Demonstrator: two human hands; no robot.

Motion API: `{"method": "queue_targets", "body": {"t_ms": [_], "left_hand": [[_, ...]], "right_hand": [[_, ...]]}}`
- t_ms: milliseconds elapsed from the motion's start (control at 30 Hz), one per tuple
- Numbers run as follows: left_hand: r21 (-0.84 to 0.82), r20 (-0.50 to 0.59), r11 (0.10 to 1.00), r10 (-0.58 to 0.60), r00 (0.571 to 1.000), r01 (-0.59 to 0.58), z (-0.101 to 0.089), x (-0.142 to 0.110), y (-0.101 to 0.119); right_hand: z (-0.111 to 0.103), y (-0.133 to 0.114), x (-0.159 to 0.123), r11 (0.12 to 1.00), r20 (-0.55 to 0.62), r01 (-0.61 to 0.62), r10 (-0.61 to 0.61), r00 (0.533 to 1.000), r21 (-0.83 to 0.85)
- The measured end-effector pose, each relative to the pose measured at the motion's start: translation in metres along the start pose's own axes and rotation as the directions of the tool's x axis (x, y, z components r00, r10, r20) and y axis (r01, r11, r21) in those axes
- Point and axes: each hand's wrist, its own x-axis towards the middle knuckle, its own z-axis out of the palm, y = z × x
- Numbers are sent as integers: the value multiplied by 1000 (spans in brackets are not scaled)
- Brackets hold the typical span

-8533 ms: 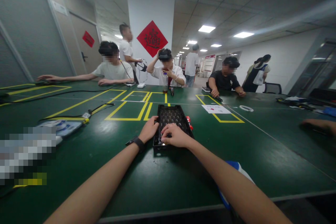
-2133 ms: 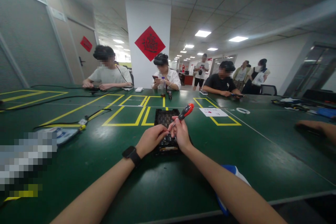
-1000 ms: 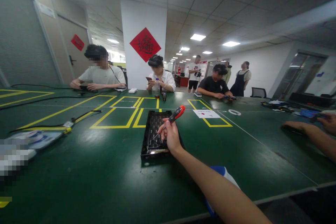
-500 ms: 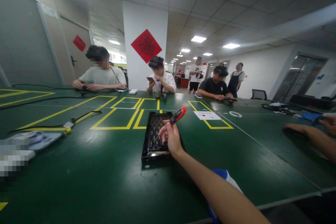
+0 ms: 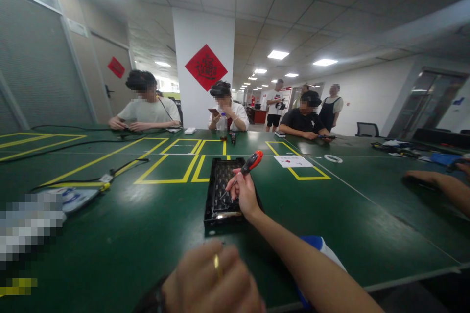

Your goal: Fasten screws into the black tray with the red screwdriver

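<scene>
My right hand (image 5: pixel 243 192) is closed round a screwdriver with a red and black handle (image 5: pixel 251 163); its thin shaft slants down into a black open tray-like casing (image 5: pixel 216 190) lying on the green table (image 5: pixel 121 234). My left hand (image 5: pixel 209 281) is raised close to the camera at the bottom edge, blurred, its fingers bunched and pinching a small yellowish piece (image 5: pixel 216 262) that I cannot name.
Yellow tape boxes (image 5: pixel 172 166) mark the table. A cable (image 5: pixel 110 176) and flat packets (image 5: pixel 75 197) lie to the left, a paper slip (image 5: pixel 292 161) and a white ring (image 5: pixel 333 158) to the right. Several people sit opposite; another person's forearm (image 5: pixel 433 181) rests at right.
My left hand, out of view half a second ago, has risen into the bottom of the view pinching a small yellowish piece. The right hand keeps the screwdriver over the casing.
</scene>
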Motion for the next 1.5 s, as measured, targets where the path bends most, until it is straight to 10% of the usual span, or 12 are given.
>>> {"method": "queue_targets", "body": {"t_ms": [167, 233, 367, 600, 1033, 1233, 1500], "left_hand": [[633, -331, 682, -189, 925, 366, -13, 97, -37], [687, -276, 619, -263, 924, 381, -17, 115, -65], [594, -91, 759, -265, 960, 266, -17, 128, -121], [351, -159, 887, -258, 953, 299, -5, 138, -165], [12, -253, 993, -111, 961, 118, -1, 124, -145], [-291, 168, 951, -57, 984, 104, 0, 121, -123], [-391, 315, 890, -110, 943, 235, -3, 121, -123]], "right_hand": [[0, 2, 1, 1000, -23, -9, 9, 1000, -15], [0, 2, 1, 1000, -20, -7, 7, 1000, -26], [0, 1, 0, 999, -13, -5, 5, 1000, -31], [-1, 2, 1, 999, -6, 6, -7, 1000, -51], [-3, 5, 3, 999, 30, -8, 10, 1000, -52], [-2, 2, 1, 998, 38, 2, 0, 999, -64], [-2, 0, 2, 998, 89, -22, 28, 996, -63]]}}
